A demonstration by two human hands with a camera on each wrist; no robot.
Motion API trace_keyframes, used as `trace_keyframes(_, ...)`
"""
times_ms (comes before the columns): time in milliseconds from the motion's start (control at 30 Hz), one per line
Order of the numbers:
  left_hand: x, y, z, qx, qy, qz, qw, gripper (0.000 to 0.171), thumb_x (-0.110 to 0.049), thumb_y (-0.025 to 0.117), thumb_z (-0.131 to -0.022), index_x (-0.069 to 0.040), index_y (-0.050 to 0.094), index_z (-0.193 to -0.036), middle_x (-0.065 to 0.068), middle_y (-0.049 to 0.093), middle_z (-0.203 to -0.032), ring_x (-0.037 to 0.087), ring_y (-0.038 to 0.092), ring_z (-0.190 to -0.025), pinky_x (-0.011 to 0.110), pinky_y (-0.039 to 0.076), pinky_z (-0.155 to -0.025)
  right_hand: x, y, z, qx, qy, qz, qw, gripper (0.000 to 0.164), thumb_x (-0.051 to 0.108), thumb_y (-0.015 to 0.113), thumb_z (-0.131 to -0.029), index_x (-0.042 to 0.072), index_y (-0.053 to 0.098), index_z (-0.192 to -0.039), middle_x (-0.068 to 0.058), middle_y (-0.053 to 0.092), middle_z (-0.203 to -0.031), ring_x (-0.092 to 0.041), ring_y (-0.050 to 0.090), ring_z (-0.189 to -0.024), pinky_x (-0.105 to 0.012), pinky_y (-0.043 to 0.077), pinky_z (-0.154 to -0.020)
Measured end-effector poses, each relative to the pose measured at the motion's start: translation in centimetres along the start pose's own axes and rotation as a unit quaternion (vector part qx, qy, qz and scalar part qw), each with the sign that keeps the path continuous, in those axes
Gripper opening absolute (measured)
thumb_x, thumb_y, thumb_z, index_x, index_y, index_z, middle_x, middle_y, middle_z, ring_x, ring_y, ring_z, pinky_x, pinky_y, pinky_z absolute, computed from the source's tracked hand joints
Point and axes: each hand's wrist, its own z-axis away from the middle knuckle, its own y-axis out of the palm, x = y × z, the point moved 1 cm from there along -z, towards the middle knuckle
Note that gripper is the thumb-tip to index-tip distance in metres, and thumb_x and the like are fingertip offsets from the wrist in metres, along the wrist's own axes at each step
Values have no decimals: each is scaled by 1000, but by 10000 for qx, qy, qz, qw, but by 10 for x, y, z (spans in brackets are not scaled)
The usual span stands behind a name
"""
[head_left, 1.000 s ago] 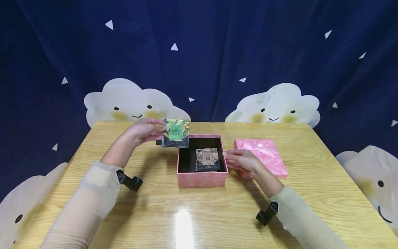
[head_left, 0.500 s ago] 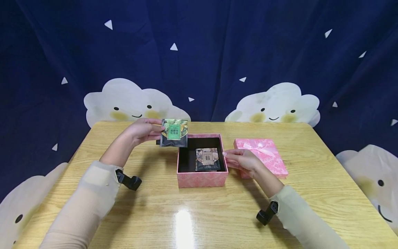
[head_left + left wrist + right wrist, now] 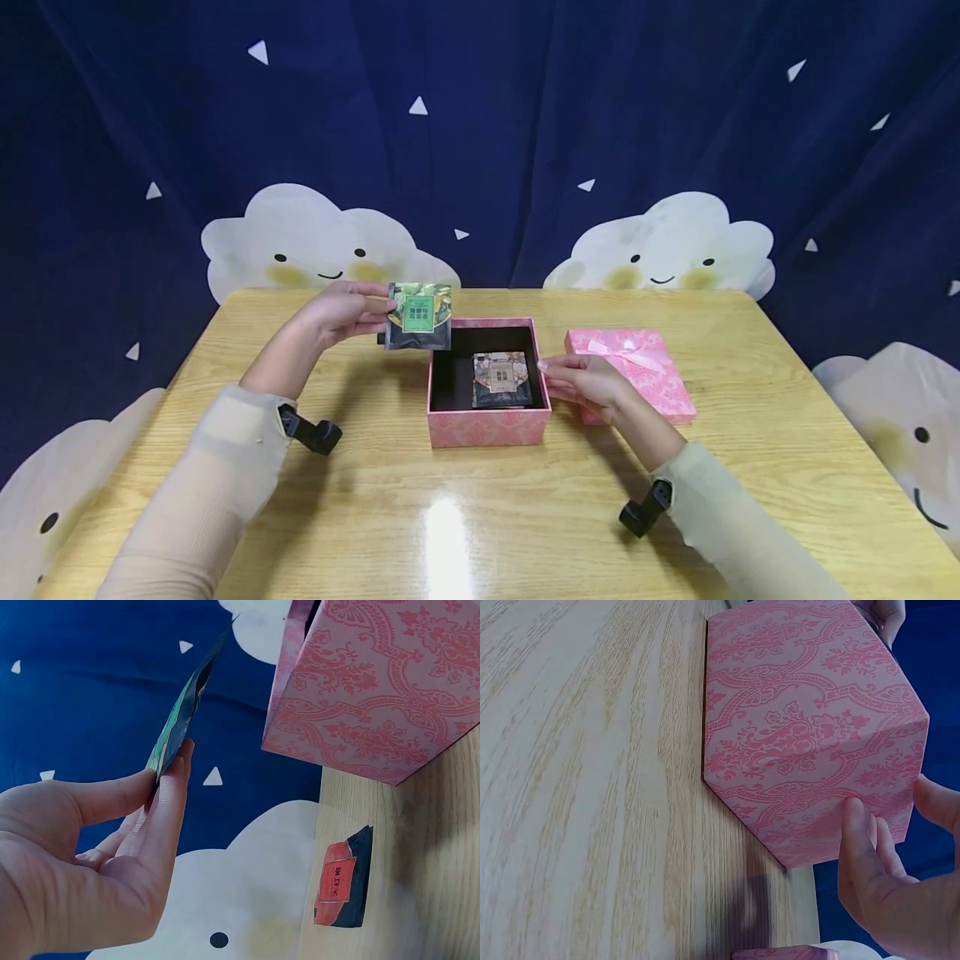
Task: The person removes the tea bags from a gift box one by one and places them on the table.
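Note:
My left hand [image 3: 345,315] pinches a flat square tea sachet [image 3: 418,317] with a green label by its left edge, in the air at the box's back left corner. The left wrist view shows this sachet [image 3: 176,716] nearly edge-on between thumb and fingers. Below stands an open pink patterned box [image 3: 487,432] with a black inside. Another tea sachet [image 3: 502,379], with a beige label, lies face up in it. My right hand [image 3: 588,385] holds the box's right wall, thumb at the rim and fingertips against the outer side [image 3: 810,742].
A pink lid [image 3: 637,367] with a ribbon bow lies right of the box. A red and black sachet [image 3: 337,881] rests on the wooden table left of the box, mostly hidden in the head view. A dark blue curtain [image 3: 480,150] hangs behind.
My left hand has shifted slightly left with the green-labelled sachet, uncovering a bit more of the box. The right hand stays on the box wall.

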Motion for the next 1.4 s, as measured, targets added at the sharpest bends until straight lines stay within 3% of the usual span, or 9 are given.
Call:
trace_keyframes(267,1,-2,-2,7,0,-67,10000,47,-3,49,-98,8,35,-141,-11,67,-69,1,66,-66,14,57,-69,-1,-2,-3,69,-2,-4,10000,27,8,60,-93,-8,55,-114,5,72,-83,-8,70,-82,-21,58,-82)
trace_keyframes(500,1,-3,-1,-4,-17,2,10000,47,-4,49,-98,7,35,-141,-10,68,-69,1,66,-67,13,57,-68,-1,-3,-4,104,-12,-83,9999,12,7,60,-93,0,60,-103,5,72,-83,-8,70,-82,-21,58,-82)
trace_keyframes(800,3,-7,-1,-139,-45,52,9999,37,-4,52,-97,3,43,-133,-10,67,-71,2,67,-67,16,58,-70,-3,-2,-4,33,36,-7,10000,18,10,62,-93,-2,59,-106,5,72,-82,-8,70,-82,-22,59,-82)
trace_keyframes(1200,0,-9,0,-181,-4,24,9998,45,-4,49,-98,5,37,-140,-10,68,-70,2,67,-67,15,58,-70,0,-4,-4,81,-100,-100,9999,24,6,59,-94,-8,57,-113,4,72,-82,-7,69,-80,-22,59,-81)
trace_keyframes(1400,2,-8,1,-145,-31,14,9999,44,-4,50,-98,6,37,-139,-10,68,-70,2,67,-68,15,58,-70,-1,-3,-4,63,-35,-50,10000,14,8,60,-94,-1,59,-105,5,71,-81,-6,69,-79,-22,59,-80)
